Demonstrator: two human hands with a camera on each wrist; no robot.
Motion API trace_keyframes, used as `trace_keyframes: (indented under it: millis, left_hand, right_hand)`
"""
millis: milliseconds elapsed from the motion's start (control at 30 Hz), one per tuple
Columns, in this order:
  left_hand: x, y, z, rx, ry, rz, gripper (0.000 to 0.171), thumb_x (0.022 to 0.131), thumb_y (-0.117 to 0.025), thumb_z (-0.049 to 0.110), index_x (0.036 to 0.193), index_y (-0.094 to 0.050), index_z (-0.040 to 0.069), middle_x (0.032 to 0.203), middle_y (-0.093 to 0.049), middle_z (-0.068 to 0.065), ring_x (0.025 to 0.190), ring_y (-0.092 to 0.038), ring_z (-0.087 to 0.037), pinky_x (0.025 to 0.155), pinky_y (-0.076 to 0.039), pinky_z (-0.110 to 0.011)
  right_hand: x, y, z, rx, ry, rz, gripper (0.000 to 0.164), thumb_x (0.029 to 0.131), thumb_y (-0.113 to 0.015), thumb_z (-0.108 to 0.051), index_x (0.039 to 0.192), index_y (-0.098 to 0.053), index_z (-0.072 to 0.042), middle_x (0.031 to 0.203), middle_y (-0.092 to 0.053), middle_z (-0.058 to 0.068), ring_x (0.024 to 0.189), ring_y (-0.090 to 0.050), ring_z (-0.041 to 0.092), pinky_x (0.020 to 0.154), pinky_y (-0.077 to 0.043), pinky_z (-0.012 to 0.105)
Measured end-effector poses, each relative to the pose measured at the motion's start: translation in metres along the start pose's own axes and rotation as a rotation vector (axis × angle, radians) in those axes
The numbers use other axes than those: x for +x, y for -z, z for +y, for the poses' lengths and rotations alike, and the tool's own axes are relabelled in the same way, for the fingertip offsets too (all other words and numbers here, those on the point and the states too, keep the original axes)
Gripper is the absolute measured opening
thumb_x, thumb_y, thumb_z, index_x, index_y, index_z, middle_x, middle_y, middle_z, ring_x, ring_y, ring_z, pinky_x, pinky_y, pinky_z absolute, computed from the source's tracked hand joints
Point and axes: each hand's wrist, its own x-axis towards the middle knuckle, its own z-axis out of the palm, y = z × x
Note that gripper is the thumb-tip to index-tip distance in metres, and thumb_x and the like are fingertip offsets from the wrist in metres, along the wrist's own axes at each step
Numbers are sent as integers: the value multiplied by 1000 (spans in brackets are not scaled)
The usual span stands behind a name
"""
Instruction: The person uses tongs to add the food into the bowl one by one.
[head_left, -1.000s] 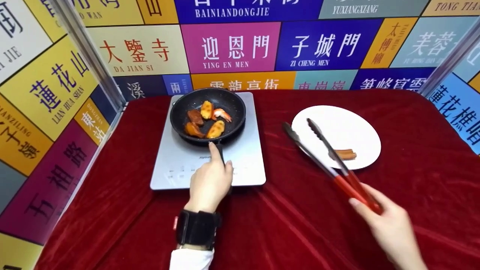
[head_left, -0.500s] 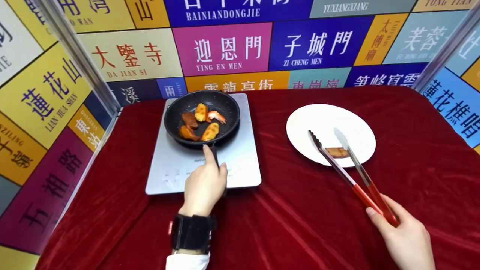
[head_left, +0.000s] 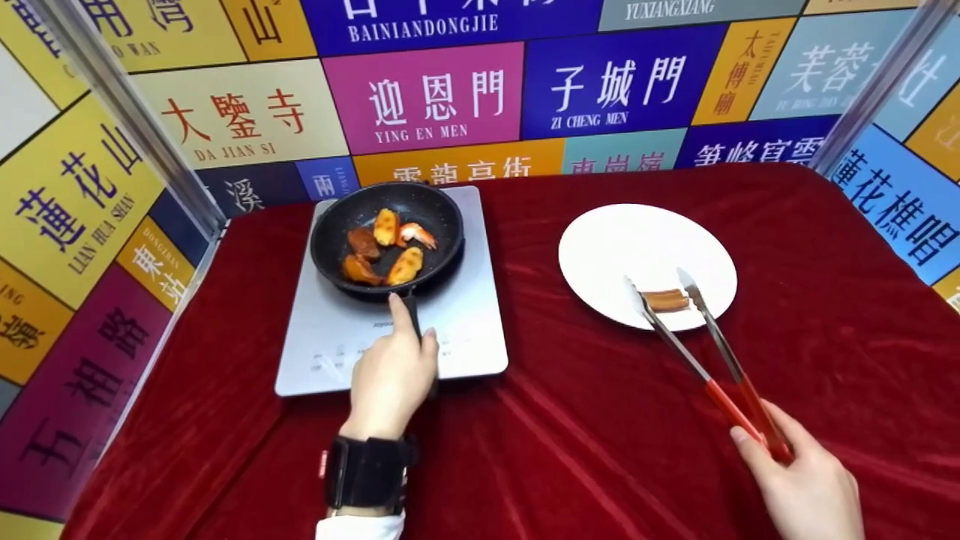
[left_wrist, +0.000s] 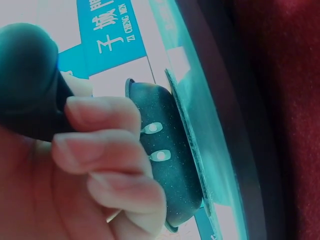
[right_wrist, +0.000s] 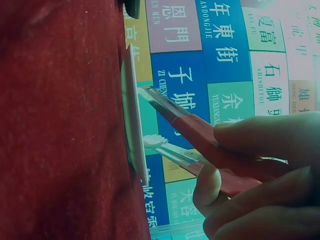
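Observation:
My left hand [head_left: 394,379] grips the black handle [head_left: 412,319] of a frying pan [head_left: 442,217], its index finger stretched along toward the pan. In the left wrist view the other fingers [left_wrist: 107,152] curl round that handle. Inside the pan lie a shrimp [head_left: 417,235] and several browned, yellow and orange food pieces [head_left: 406,266]. My right hand [head_left: 810,480] holds red-handled tongs [head_left: 722,401], their arms spread. The tong tips stand on either side of a brown ridged food strip [head_left: 665,301] on the white plate [head_left: 630,240]. In the right wrist view the tips hover close by the plate [right_wrist: 131,115].
The pan sits on a silver induction cooktop [head_left: 472,345] at left. A dark red velvet cloth [head_left: 540,427] covers the table. Colourful panels with lettering [head_left: 427,97] rise behind and along the sides, with metal posts [head_left: 161,142] at the corners.
The tongs have swung right, from the plate's left edge to around the brown strip, and their arms have spread wider. The left hand still holds the pan handle; the whole view has shifted slightly.

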Motion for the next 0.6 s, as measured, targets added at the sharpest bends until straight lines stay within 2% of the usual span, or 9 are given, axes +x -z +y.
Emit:
trace_keyframes:
  millis: [300,533,600]
  left_hand:
    - [0,-1,0,8,-1,16,69,92,-40,37,142,-11,1,56,-52,-7,43,-47,-20,40,-35,-35]
    - [0,-2,-1,25,-20,54,68,91,-39,38,142,-14,0,56,-53,-8,43,-47,-20,40,-34,-35]
    - [0,-2,-2,26,-21,51,68,92,-38,38,142,-13,0,54,-51,-6,42,-46,-20,39,-33,-34]
  right_hand:
    - [-1,-2,0,-34,14,-39,57,82,-55,-49,129,-49,-17,91,-63,16,85,-53,40,69,-36,48]
    - [-1,-2,-4,-83,20,-68,59,84,-51,-51,131,-48,-16,109,-57,23,90,-51,47,69,-37,51]
    - [-1,-3,-5,-98,25,-63,58,84,-51,-51,130,-49,-17,108,-58,22,87,-52,46,67,-38,51]
